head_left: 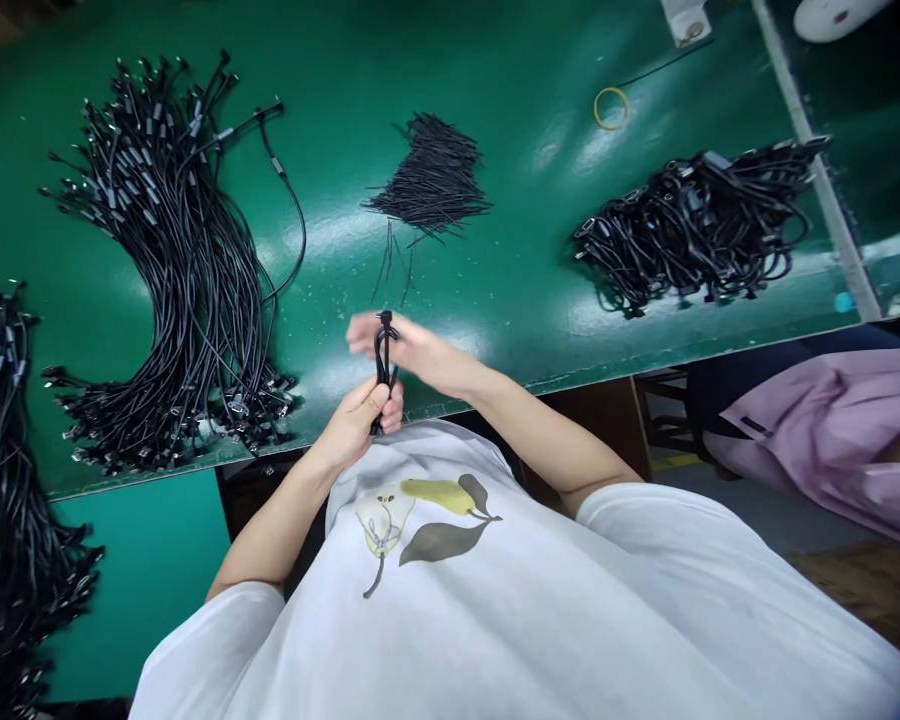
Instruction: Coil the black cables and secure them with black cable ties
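My left hand point(364, 415) is closed around a black cable point(386, 350) folded into a small upright bundle, its plug end sticking up above the fingers. Right behind the bundle is my right hand point(409, 350), its fingers pointing left and smeared by motion. Whether it grips anything is hidden by the blur and the cable. Beyond both hands lies a pile of thin black ties point(435, 175), with a few loose ones nearer me. To the left spreads a large heap of long black cables point(187, 270) with plugs at both ends.
On the right of the green table point(510, 330) lies a pile of folded black cables point(690, 230). A yellow ring point(611, 108) sits behind it. More long cables point(7, 450) hang at the far left. A person in a pink garment point(832, 430) is at the right.
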Action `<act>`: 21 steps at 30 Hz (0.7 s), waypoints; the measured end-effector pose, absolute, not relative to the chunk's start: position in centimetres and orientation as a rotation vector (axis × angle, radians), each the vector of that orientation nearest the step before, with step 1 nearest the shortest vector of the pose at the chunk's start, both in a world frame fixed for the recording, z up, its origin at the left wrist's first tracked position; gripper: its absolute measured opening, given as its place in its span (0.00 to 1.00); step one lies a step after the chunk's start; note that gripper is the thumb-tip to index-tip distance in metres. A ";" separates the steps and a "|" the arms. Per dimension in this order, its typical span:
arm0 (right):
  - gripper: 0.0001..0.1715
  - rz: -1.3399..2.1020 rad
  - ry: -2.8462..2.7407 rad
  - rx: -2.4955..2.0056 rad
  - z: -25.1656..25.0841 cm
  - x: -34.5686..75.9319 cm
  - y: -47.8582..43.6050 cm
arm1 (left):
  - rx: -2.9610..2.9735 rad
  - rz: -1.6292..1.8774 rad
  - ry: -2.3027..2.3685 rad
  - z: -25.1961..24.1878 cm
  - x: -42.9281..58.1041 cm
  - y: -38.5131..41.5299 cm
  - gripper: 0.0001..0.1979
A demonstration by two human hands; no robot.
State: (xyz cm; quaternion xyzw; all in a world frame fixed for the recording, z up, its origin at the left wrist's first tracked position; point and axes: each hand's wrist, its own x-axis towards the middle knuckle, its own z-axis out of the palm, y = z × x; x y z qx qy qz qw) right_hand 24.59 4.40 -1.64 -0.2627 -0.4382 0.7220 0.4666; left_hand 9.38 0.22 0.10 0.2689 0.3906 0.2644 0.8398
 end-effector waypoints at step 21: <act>0.33 2.100 -1.072 -0.529 -2.2 23.7 4.1 | 0.264 0.530 0.679 -0.6 10.3 1.1 0.18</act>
